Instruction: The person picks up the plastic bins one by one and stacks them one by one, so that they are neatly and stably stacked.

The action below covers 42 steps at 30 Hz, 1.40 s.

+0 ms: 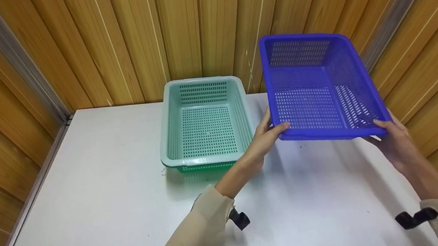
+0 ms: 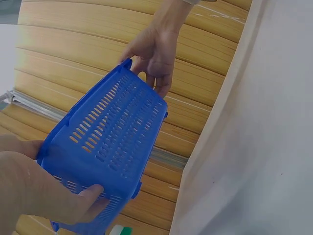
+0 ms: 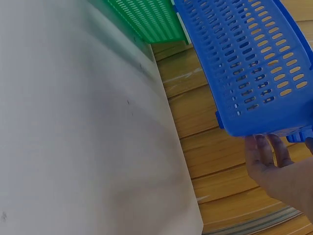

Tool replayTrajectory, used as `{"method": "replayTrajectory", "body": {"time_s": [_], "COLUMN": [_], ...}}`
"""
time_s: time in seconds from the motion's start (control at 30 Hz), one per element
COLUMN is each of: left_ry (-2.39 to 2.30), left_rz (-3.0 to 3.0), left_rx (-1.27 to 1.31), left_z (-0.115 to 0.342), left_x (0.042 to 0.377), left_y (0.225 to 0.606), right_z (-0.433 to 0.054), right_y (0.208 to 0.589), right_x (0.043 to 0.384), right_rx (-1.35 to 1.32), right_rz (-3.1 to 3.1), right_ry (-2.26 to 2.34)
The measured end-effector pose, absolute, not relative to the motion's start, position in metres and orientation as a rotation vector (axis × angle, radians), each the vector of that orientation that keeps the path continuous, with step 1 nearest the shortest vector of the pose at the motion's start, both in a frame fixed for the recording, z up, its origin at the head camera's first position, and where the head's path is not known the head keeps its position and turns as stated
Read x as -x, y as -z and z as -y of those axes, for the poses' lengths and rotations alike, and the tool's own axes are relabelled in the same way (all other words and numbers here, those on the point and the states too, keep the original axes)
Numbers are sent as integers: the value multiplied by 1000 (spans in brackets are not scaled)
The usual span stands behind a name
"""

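Note:
A blue-purple plastic basket [image 1: 308,108] with slotted walls is held tilted above the right side of the table, its inside facing the head camera. My left hand [image 1: 266,136] grips its near left corner, thumb over the rim and fingers beneath. At the near right corner my right hand [image 1: 399,145] holds it the same way. In the right wrist view, the fingers [image 3: 266,152] of that hand press under the basket's end. To the left, a pale green basket [image 1: 210,157] sits nested over a darker green basket [image 1: 207,166] on the table.
The white table [image 1: 99,194] stands against wood-patterned panel walls [image 1: 180,32] at the back and sides. Metal corner posts [image 1: 18,59] rise at left and right. Black wrist mounts [image 1: 239,219] stick out from both sleeves.

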<state>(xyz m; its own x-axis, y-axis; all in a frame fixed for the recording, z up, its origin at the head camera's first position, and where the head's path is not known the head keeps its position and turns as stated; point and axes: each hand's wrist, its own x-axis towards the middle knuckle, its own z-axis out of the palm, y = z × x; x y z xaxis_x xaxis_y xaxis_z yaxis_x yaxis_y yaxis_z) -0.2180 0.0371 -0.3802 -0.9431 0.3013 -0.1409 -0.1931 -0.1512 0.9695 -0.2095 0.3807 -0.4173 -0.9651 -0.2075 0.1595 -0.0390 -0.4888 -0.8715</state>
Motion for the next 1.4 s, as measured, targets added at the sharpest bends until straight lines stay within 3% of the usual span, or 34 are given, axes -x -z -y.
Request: {"method": "replayTrajectory", "body": {"time_s": [0.4, 0.73, 1.4], "left_ry": [-2177, -2248, -2240], "left_rz": [-1790, -1790, -1797], "left_rx": [-252, -315, -265], "left_z": [15, 13, 36], "left_x": [226, 227, 219], "left_y": [372, 383, 382], "right_z": [-346, -351, -334], "right_y": [403, 405, 400], "right_x": [200, 206, 203], "right_rx": [390, 481, 420], "right_rz": [-1792, -1770, -1855], "right_ry": [2499, 2471, 2396]}}
